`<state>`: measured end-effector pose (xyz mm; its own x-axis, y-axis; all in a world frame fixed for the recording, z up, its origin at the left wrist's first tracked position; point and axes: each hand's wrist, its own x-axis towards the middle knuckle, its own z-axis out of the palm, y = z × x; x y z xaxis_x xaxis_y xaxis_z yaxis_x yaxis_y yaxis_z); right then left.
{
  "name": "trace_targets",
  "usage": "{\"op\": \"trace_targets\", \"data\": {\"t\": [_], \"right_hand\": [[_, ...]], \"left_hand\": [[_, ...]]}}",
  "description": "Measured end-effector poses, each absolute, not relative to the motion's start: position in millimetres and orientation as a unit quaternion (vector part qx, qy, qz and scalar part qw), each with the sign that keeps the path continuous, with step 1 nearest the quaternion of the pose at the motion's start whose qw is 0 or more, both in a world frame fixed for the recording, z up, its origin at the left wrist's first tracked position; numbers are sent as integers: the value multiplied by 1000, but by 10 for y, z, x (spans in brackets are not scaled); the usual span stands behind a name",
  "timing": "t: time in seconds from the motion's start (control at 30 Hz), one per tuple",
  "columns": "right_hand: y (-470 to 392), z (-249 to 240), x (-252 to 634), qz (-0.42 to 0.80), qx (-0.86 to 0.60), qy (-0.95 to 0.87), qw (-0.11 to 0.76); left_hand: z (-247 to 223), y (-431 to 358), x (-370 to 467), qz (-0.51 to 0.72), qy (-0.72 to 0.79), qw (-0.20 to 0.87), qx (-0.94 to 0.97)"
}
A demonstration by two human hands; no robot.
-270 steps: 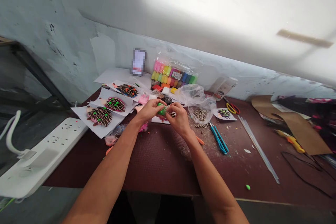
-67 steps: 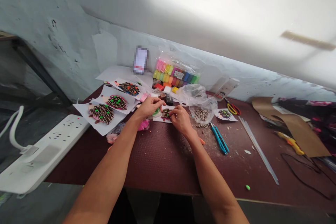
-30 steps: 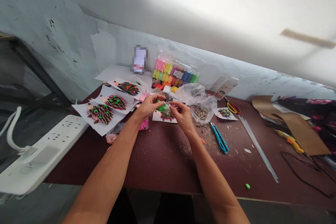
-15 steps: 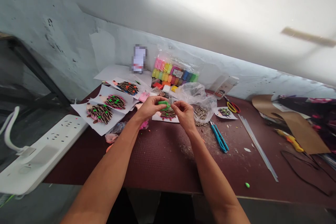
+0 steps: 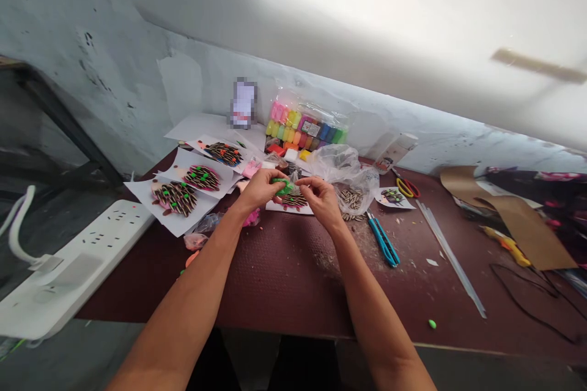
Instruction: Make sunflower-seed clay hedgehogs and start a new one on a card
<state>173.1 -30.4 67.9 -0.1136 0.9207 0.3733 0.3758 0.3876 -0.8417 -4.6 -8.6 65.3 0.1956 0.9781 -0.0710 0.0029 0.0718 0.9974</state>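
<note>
Both hands lifted off card; left hand [image 5: 259, 188] grips green clay [image 5: 283, 186]; right hand [image 5: 322, 198] pinching it.

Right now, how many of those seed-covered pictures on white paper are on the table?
5. Three lie in a row at the left, one under the hands, and a small one by the scissors. More may be hidden.

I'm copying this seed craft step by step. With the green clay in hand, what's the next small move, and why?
Probably press a pinched green bit onto the seed card below: the left hand holds the green clay, the right hand pinches at it, and the finished cards carry green dots.
</note>
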Motion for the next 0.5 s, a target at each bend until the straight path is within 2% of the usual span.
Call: {"op": "trace_targets", "data": {"t": [0.1,0.27,0.5], "right_hand": [[-273,618,1751,297,-478,-677,474],[-233,536,1780,392,-487,-637,451],[-237,572,1798,316,-494,-676,446]], "left_hand": [[661,-80,-36,423,453,586,522],[658,-85,-36,422,428,607,520],[621,-70,-49,443,406,608,520]]}}
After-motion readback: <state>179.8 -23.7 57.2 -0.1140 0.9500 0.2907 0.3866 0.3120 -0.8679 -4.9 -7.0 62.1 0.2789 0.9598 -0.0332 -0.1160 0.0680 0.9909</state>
